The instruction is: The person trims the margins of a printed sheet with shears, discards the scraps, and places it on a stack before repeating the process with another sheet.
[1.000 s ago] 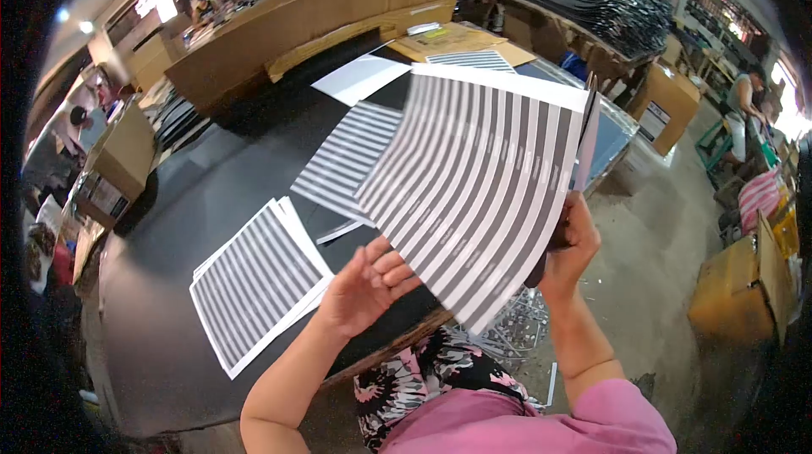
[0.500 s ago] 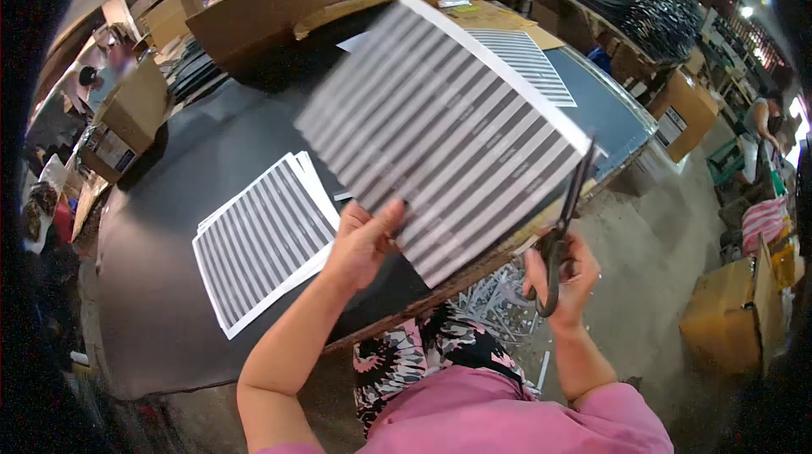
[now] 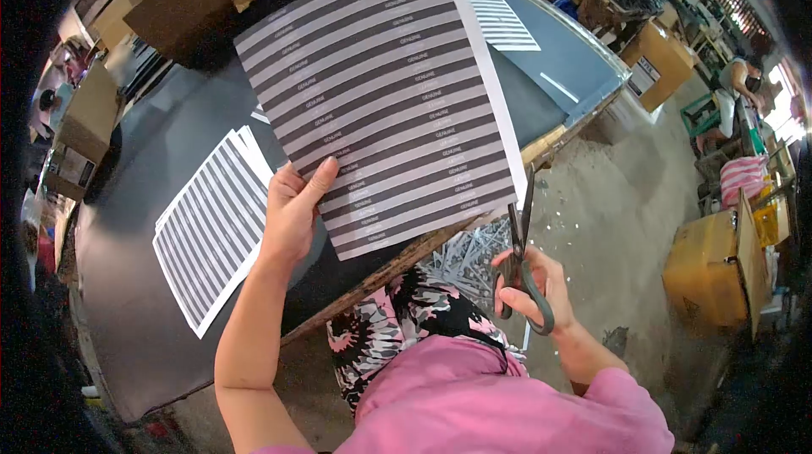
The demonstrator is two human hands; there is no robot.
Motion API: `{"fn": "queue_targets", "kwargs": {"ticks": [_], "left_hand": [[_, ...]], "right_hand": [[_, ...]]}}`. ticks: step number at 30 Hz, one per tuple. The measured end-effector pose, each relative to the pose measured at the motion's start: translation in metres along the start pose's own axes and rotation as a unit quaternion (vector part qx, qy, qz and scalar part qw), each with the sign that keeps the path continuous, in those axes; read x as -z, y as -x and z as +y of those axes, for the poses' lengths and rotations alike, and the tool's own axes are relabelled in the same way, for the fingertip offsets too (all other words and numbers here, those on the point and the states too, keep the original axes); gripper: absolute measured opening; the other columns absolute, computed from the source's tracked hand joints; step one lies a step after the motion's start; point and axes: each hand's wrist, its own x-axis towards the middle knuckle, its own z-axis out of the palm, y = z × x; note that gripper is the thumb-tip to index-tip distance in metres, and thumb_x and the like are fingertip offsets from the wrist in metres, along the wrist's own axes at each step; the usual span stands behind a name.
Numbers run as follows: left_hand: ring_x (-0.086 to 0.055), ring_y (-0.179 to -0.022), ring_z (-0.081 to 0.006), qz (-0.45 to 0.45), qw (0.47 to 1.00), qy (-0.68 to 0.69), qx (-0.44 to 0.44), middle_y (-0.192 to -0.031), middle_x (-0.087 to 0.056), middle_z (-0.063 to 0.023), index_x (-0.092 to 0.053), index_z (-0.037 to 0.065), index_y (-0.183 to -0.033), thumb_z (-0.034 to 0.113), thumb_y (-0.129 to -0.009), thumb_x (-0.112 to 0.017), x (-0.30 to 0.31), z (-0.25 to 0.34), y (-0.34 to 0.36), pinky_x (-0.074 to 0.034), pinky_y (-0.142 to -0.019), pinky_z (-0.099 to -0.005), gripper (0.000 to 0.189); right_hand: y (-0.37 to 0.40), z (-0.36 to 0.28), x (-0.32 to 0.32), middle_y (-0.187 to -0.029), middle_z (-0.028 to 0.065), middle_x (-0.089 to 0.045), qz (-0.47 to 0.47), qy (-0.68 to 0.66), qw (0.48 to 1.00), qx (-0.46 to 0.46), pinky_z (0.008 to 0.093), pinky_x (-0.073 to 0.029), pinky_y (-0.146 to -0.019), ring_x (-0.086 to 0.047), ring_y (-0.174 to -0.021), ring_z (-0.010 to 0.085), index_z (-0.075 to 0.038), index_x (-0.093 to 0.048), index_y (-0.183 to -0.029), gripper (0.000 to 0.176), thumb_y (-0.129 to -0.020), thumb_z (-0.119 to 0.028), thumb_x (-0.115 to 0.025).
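Note:
My left hand (image 3: 294, 204) pinches the lower left edge of a striped paper sheet (image 3: 389, 99), thumb on top. Dark and light bands with small "GENUINE" print cross the sheet, and a plain white margin runs down its right side. In my right hand (image 3: 541, 293) is a pair of scissors (image 3: 523, 264), fingers through the handles. Its blades point up, parted, right at the lower right corner of the sheet. Left of my left hand, a stack of similar striped sheets (image 3: 216, 230) lies on the dark tabletop (image 3: 127, 319).
Another striped sheet (image 3: 501, 18) lies at the table's far side. Paper strips (image 3: 469, 259) are piled on the floor below the table edge. Cardboard boxes (image 3: 710, 264) stand to the right. A co-worker (image 3: 734, 90) is at the far right.
The sheet has turned more upright and faces me, its blur gone. The scissors have come lower, their blades now parted at the sheet's corner instead of together.

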Motion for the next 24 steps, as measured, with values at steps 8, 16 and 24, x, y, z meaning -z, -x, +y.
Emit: {"fn": "queue_targets", "kwargs": {"ticks": [8, 16, 24], "left_hand": [[-0.059, -0.088, -0.0137, -0.044, 0.998, -0.035, 0.009, -0.101, -0.062, -0.0105, -0.052, -0.002, -0.11, 0.016, -0.084, -0.06, 0.006, 0.005, -0.002, -0.048, -0.077, -0.027, 0.032], [-0.059, -0.086, -0.0143, -0.04, 0.999, -0.032, 0.002, -0.1, -0.062, -0.0121, -0.053, -0.003, -0.107, 0.015, -0.084, -0.06, 0.009, 0.004, -0.003, -0.049, -0.075, -0.0269, 0.031], [-0.06, -0.085, -0.0144, -0.032, 0.999, -0.02, -0.001, -0.098, -0.062, -0.0127, -0.053, -0.004, -0.106, 0.015, -0.083, -0.061, 0.006, 0.004, -0.003, -0.05, -0.074, -0.0265, 0.031]], "right_hand": [[-0.003, -0.008, 0.003, -0.074, -0.0002, -0.052, 0.019, 0.075, 0.996, -0.031, 0.0167, -0.039, -0.054, -0.049, -0.063, 0.0029, 0.001, -0.051, -0.1, 0.04, -0.069, -0.011, -0.073], [-0.009, -0.008, 0.004, -0.07, 0.0061, -0.055, 0.017, 0.086, 0.996, -0.008, 0.0215, -0.043, -0.049, -0.055, -0.056, 0.0099, 0.005, -0.049, -0.102, 0.036, -0.069, -0.002, -0.064], [-0.01, -0.01, 0.002, -0.068, 0.0059, -0.055, 0.024, 0.084, 0.996, -0.001, 0.0219, -0.044, -0.049, -0.055, -0.055, 0.0102, 0.004, -0.049, -0.101, 0.035, -0.069, -0.001, -0.064]]}}
